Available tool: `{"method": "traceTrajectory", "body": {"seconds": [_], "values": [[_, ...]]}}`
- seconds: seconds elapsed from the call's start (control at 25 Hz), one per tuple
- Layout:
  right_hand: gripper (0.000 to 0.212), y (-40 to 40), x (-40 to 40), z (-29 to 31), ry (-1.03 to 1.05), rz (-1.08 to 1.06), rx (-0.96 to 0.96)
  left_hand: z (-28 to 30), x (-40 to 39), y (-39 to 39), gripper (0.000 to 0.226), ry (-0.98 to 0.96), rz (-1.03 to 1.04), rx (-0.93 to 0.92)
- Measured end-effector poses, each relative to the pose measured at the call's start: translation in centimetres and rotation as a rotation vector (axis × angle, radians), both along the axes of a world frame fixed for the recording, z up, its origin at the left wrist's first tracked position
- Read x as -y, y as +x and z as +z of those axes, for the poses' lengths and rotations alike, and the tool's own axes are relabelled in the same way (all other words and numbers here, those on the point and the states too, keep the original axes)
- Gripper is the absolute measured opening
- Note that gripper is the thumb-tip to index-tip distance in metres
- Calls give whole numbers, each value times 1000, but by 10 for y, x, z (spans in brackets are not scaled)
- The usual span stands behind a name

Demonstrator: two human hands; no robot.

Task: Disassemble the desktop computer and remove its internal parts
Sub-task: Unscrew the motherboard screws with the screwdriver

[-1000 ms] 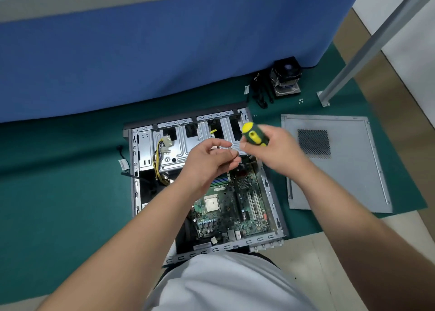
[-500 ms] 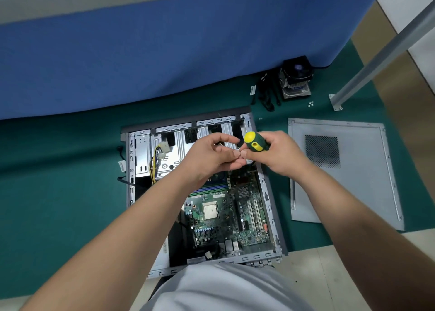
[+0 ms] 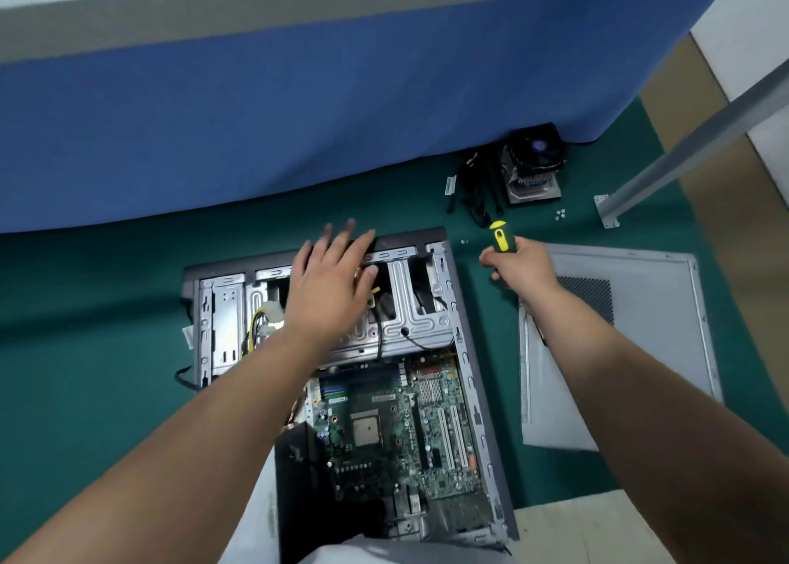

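The left hand [image 3: 328, 282] spreads flat, fingers apart, over the computer case's [image 3: 478, 393] far edge. Right of it, the right hand [image 3: 523, 271] grips a screwdriver [image 3: 501, 237] above bare green surface [image 3: 85, 307], between case and side panel [image 3: 640, 350].

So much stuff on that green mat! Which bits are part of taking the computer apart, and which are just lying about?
Part of the job:
computer case, lying open
motherboard inside it
screwdriver in the right hand
left hand, open above the drive cage

Lying about, already off:
side panel
cooler fan
black cables
loose screws
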State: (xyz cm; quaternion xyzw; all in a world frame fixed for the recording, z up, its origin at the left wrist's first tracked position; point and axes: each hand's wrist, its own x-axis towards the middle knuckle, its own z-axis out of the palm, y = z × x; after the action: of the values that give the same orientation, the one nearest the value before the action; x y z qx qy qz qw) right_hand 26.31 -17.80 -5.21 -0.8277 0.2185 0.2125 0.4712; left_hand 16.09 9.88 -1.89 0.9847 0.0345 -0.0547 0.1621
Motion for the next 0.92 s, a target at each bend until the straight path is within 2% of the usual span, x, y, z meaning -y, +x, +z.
{"method": "traceTrajectory", "body": {"seconds": [0.28,0.36,0.44,0.56,0.76,0.92], "values": [[3,51,-17,-57,-282,-38,-1,-43,-8,-8,54,155,-32,187],[10,58,-18,-68,-363,-13,9,-48,-8,-9,54,174,-29,216],[3,61,-19,-78,-385,8,22,-51,-9,-10,54,174,-34,234],[7,61,-18,-88,-400,12,51,-51,-8,-10,54,172,-36,240],[12,59,-13,-80,-334,-10,27,-52,-9,-9,54,175,-31,249],[13,32,-7,-40,-70,-70,50,-49,-9,-7,54,179,-45,216]]}}
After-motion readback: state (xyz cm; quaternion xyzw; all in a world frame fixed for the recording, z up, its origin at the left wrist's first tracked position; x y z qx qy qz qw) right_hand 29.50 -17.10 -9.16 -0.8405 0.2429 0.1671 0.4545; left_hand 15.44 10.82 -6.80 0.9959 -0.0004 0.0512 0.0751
